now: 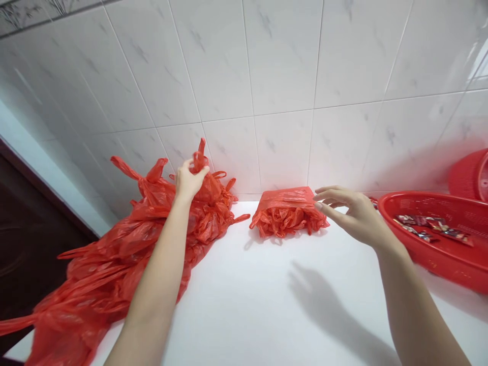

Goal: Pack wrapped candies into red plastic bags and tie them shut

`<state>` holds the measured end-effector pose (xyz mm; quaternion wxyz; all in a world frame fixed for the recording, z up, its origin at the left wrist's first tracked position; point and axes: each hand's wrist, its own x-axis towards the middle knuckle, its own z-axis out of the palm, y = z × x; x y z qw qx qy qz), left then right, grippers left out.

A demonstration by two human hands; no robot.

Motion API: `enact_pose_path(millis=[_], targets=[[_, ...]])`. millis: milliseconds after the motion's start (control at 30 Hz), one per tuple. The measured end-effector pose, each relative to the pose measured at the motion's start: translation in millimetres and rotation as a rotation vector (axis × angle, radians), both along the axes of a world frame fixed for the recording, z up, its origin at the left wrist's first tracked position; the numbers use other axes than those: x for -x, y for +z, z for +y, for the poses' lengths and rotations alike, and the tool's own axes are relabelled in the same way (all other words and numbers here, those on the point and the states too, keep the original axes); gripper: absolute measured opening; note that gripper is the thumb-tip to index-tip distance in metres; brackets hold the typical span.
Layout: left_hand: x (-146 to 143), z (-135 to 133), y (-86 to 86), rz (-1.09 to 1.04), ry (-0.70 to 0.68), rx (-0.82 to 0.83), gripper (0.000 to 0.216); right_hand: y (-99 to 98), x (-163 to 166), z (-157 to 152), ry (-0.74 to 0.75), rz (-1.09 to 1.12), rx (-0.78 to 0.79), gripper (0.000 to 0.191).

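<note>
My left hand (190,178) is closed around the gathered top of a red plastic bag (209,190), at the back of a heap of knotted red plastic bags (125,254). The bag's handle loop sticks up above my fingers. My right hand (351,211) hovers over the white table, its fingers stretched out and nothing in them. Just left of its fingertips lies a flat stack of red plastic bags (287,201), with crumpled handles toward me.
On the right stands a red plastic basket (438,264) holding several small wrapped packets (438,229). Behind it is another red basket (470,175). A tiled wall (282,66) borders the back of the white table (244,305).
</note>
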<state>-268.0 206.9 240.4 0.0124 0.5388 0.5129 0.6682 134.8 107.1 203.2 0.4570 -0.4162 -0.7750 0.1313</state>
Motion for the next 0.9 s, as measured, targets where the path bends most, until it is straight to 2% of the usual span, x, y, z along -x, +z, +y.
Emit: enact_pose_path(millis=[133,233,367,467,533,567,633,733,900], targets=[[-5.0,2.6,-22.0,-0.020,0.084,0.170,0.030,-8.9,-5.0,10.9,-0.047,-0.092,0.084,0.032],[-31.1,-9.7,-37.4,-0.025,0.045,0.146,0.027,-14.7,-7.7,17.1,-0.099,-0.154,0.139,0.032],[-87.9,-33.3,-61.7,0.070,-0.169,0.142,0.013,-19.4,-8.1,22.0,-0.147,-0.233,0.166,0.033],[-137.6,-49.8,-88.0,0.261,-0.553,0.289,0.014,-19.7,-6.6,24.1,-0.131,-0.284,0.171,0.030],[-166.9,-56.0,-107.5,0.387,-0.710,0.344,0.018,-19.7,-3.9,25.4,-0.093,-0.334,0.200,0.024],[-178.9,-57.1,-117.1,0.443,-0.731,0.346,0.020,-20.6,-1.6,26.6,-0.065,-0.361,0.223,0.022],[-196.7,-55.2,-134.8,0.543,-0.732,0.356,0.023,-26.4,4.9,31.0,0.015,-0.399,0.272,0.020],[-208.5,-46.5,-155.3,0.582,-0.639,0.367,0.022,-46.3,18.0,44.2,0.110,-0.412,0.303,0.017],[-208.5,-36.1,-172.2,0.471,-0.440,0.313,0.028,-82.7,35.0,69.9,0.043,-0.475,0.346,0.024]])
